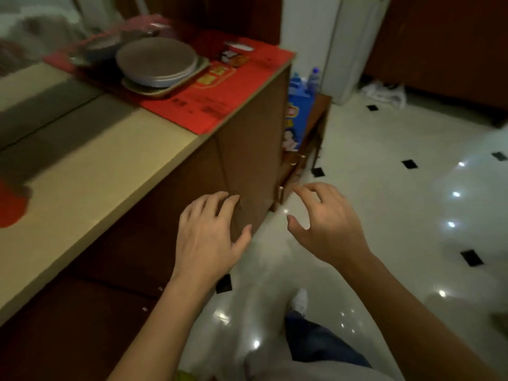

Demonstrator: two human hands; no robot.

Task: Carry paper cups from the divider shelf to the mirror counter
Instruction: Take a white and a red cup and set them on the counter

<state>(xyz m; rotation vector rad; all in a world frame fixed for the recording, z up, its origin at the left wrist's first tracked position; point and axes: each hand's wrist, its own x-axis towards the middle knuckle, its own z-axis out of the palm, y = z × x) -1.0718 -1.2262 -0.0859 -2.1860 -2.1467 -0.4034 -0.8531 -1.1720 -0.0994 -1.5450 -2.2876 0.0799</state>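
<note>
As the person stands alongside the mirror counter [82, 171], a leg in jeans [316, 342] and a white shoe [300, 299] show at six o'clock on the glossy tiled floor [398, 188]. Both bare forearms stretch forward from there.

The left hand [209, 237] hangs at about seven o'clock, palm down, fingers spread and relaxed, grasping nothing. It is in front of the brown cabinet front [247, 160] under the counter, and I cannot tell whether the fingertips touch the wood. The right hand [327, 224], near it at four o'clock, is over the floor, fingers loosely curved and apart, thumb out, also empty.

At nine o'clock, at the very edge of view, a red object [9, 207] sits on the beige counter top. It is too blurred to say whether it is a paper cup.

Farther along the counter, toward eleven o'clock, a red printed sheet [220, 97] covers the far end. On it lies a tray [154, 92] with a stack of round plates [156, 56]. The mirror [33, 37] rises behind at ten o'clock.

Past the cabinet's end, at one o'clock, a blue carton [298, 116] stands on a low wooden stand [320, 116] with water bottles [313, 78] behind it, and a white appliance [354, 45] stands beyond.
</note>
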